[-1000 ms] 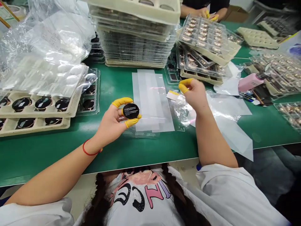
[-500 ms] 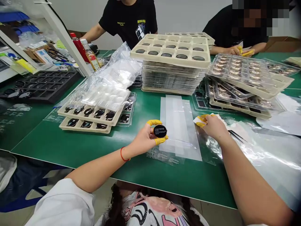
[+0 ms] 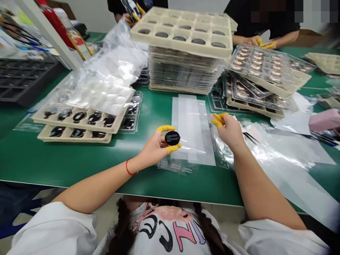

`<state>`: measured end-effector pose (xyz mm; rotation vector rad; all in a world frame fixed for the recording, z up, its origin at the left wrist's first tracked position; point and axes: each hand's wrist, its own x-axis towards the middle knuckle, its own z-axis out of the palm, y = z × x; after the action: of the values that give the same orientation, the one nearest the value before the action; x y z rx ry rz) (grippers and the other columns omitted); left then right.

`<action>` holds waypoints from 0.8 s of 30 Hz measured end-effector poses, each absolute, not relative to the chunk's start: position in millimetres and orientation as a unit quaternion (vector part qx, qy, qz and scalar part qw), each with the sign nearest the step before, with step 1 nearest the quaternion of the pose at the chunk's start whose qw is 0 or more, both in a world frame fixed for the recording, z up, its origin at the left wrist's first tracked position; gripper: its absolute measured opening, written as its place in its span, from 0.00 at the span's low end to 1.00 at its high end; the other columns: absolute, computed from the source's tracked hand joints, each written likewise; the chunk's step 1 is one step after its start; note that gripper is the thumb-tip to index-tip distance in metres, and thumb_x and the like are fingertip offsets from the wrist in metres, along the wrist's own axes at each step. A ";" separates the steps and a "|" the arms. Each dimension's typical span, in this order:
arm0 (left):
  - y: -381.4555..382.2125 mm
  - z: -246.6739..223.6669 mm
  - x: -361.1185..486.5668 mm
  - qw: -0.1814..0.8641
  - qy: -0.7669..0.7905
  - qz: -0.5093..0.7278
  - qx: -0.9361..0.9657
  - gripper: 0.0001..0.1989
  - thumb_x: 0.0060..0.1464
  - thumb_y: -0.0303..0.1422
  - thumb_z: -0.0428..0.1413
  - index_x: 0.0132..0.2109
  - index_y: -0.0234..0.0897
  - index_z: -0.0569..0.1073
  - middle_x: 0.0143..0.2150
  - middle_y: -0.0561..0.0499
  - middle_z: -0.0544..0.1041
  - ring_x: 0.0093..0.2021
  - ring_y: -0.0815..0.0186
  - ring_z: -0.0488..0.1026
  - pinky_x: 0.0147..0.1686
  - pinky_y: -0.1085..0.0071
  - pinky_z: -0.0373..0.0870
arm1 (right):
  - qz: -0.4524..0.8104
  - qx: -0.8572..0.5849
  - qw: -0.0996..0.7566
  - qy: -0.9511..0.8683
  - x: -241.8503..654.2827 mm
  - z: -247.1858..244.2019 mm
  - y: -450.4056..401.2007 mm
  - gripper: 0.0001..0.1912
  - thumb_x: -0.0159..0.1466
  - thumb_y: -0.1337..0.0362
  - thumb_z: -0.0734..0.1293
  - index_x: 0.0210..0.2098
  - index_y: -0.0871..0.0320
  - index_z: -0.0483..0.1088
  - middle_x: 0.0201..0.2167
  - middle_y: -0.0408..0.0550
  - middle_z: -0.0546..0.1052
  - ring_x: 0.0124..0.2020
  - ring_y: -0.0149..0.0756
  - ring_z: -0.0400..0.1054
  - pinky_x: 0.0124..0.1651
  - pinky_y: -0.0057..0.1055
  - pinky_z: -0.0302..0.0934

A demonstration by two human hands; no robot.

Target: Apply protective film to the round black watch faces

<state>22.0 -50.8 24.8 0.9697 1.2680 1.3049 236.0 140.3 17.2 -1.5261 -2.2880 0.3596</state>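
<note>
1. The green table spreads beneath both my hands, well past my fingers on either side.
2. The tall stack of trays stands beyond my fingers, well apart from them. Round dark pieces sit in its top tray.
3. To the left of my left fingers, well apart, is a pile of cream trays with dark, round pieces in their pockets.
4. The translucent sheets lie flat between my hands; my left fingertips reach over their near-left edge.
5. My right hand hangs just past the sheets' right edge, forearm slanting up from the lower right, knuckles bent and fingertips pointing left. The fingers are bunched, but I cannot tell whether they close on anything.
6. My left hand comes in from the lower left, forearm slanting up to the right, finger and thumb curved into a C and gripping a disc.
7. That black disc is pinched by its rim, its face with white lettering tilted up towards me.
8. Yellow covers sheathe my fingertips.
</note>
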 end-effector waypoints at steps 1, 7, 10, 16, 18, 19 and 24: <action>-50.4 24.5 22.3 0.516 0.528 0.541 0.403 0.27 0.48 0.29 0.64 0.51 0.38 0.59 0.36 0.53 0.77 0.40 0.65 0.80 0.41 0.69 0.74 | 0.164 -0.506 0.266 -0.804 231.8 22.5 127.9 0.08 0.63 0.62 0.63 0.41 0.55 0.69 0.38 0.49 0.74 0.39 0.41 0.69 0.41 0.38 0.63; -50.5 21.2 23.9 0.498 0.539 0.517 0.440 0.26 0.49 0.30 0.64 0.52 0.37 0.61 0.38 0.53 0.78 0.40 0.66 0.79 0.41 0.71 0.74 | 0.238 -0.221 0.426 -0.845 199.7 47.0 42.7 0.04 0.65 0.64 0.66 0.40 0.51 0.71 0.33 0.43 0.76 0.35 0.34 0.68 0.38 0.34 0.64; -52.1 18.6 25.1 0.479 0.528 0.513 0.478 0.25 0.49 0.29 0.63 0.52 0.37 0.62 0.38 0.52 0.77 0.38 0.68 0.78 0.38 0.73 0.74 | 0.206 -0.123 0.410 -0.880 190.3 40.0 24.9 0.08 0.65 0.68 0.65 0.43 0.52 0.70 0.33 0.45 0.75 0.35 0.34 0.67 0.37 0.33 0.63; -53.5 9.1 24.5 0.460 0.508 0.485 0.544 0.22 0.52 0.30 0.61 0.53 0.37 0.63 0.43 0.50 0.76 0.39 0.68 0.77 0.40 0.71 0.74 | 0.146 -0.156 0.363 -0.907 185.3 26.0 31.5 0.05 0.66 0.68 0.62 0.40 0.55 0.68 0.31 0.48 0.73 0.33 0.37 0.62 0.34 0.36 0.59; -52.6 3.9 23.0 0.456 0.503 0.478 0.557 0.23 0.53 0.31 0.61 0.53 0.36 0.63 0.43 0.49 0.76 0.39 0.67 0.77 0.41 0.70 0.74 | 0.148 -0.180 0.356 -0.905 185.0 25.4 36.0 0.04 0.66 0.67 0.61 0.38 0.55 0.67 0.31 0.48 0.72 0.34 0.38 0.62 0.35 0.36 0.59; -52.0 1.2 22.3 0.453 0.500 0.477 0.563 0.23 0.53 0.31 0.61 0.54 0.36 0.63 0.42 0.50 0.76 0.39 0.68 0.76 0.40 0.71 0.74 | 0.149 -0.187 0.353 -0.905 184.6 25.0 38.1 0.04 0.66 0.66 0.60 0.38 0.55 0.67 0.31 0.48 0.72 0.34 0.38 0.62 0.35 0.36 0.59; -48.5 -7.5 23.1 0.475 0.477 0.486 0.557 0.24 0.53 0.32 0.61 0.53 0.35 0.62 0.39 0.51 0.76 0.36 0.70 0.76 0.36 0.74 0.72 | 0.149 -0.225 0.343 -0.900 178.5 22.2 41.7 0.06 0.68 0.64 0.59 0.38 0.55 0.67 0.31 0.48 0.72 0.35 0.38 0.63 0.36 0.37 0.60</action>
<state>23.1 -48.5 -7.5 1.3622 1.1677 1.1890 178.5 41.7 22.2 -0.5839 -2.3393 0.3869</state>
